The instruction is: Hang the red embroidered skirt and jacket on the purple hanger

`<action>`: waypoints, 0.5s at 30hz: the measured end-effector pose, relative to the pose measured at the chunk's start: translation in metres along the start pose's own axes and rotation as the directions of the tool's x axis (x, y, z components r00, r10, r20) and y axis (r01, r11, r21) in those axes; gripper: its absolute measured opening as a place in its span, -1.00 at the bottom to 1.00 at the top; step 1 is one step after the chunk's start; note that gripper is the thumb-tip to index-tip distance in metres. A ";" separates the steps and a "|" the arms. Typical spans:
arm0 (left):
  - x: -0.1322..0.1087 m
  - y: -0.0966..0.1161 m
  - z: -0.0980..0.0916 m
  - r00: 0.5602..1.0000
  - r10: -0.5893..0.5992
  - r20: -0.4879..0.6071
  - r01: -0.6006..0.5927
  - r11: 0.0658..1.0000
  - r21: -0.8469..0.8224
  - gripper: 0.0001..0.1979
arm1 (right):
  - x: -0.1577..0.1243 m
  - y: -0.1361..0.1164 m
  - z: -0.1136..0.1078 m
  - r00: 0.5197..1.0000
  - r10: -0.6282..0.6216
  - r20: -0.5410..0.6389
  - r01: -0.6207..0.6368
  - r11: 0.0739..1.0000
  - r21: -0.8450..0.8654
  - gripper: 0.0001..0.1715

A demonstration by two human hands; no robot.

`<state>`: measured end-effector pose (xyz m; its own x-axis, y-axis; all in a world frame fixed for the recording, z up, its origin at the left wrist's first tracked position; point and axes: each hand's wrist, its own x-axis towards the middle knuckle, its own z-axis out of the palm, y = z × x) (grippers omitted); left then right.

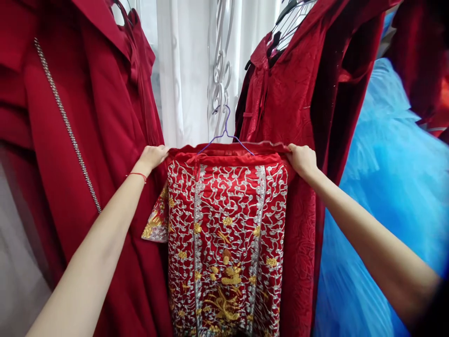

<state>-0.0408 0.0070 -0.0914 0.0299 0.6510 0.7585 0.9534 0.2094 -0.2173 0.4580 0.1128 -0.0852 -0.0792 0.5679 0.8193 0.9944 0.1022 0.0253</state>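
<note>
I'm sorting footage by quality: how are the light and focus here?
In the head view, the white curtain at the back is bright and partly washed out; the embroidered red garment at the centre looks fairly crisp; the blue gown to the right looks soft; the lower right corner falls dark.

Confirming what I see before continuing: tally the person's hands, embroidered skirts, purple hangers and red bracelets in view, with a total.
Hands: 2 (left hand, right hand)
Embroidered skirt: 1
Purple hanger: 1
Red bracelet: 1
Total: 5
</note>
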 end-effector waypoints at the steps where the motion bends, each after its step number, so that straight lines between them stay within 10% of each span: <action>1: -0.002 0.004 0.002 0.999 -0.039 -0.018 0.038 0.999 -0.030 -0.71 | 0.002 -0.005 0.000 0.995 0.096 -0.002 -0.095 0.990 0.101 -0.62; 4: -0.005 0.024 0.005 0.952 -0.258 -0.166 0.220 0.952 -0.213 -0.73 | 0.001 -0.021 -0.006 0.968 0.236 0.083 -0.250 0.905 0.343 -0.62; 11: 0.005 0.051 0.001 0.575 -0.801 -0.166 0.458 0.483 -0.746 -0.73 | -0.026 -0.022 -0.044 0.991 0.057 -0.122 -0.043 0.993 0.112 -0.54; 13: 0.000 0.050 0.000 0.554 -0.802 -0.224 0.430 0.506 -0.748 -0.71 | -0.029 -0.014 -0.052 0.988 0.001 -0.155 0.013 0.996 0.088 -0.50; 15: -0.013 0.043 0.002 0.628 -0.713 -0.311 0.416 0.646 -0.640 -0.67 | -0.034 -0.004 -0.049 0.975 0.081 -0.207 -0.039 0.979 0.202 -0.45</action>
<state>-0.0013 0.0094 -0.1118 -0.5675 0.0327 0.8227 0.8205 -0.0613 0.5684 0.4605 0.0533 -0.0852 0.0182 0.3930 0.9193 0.9623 0.2428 -0.1229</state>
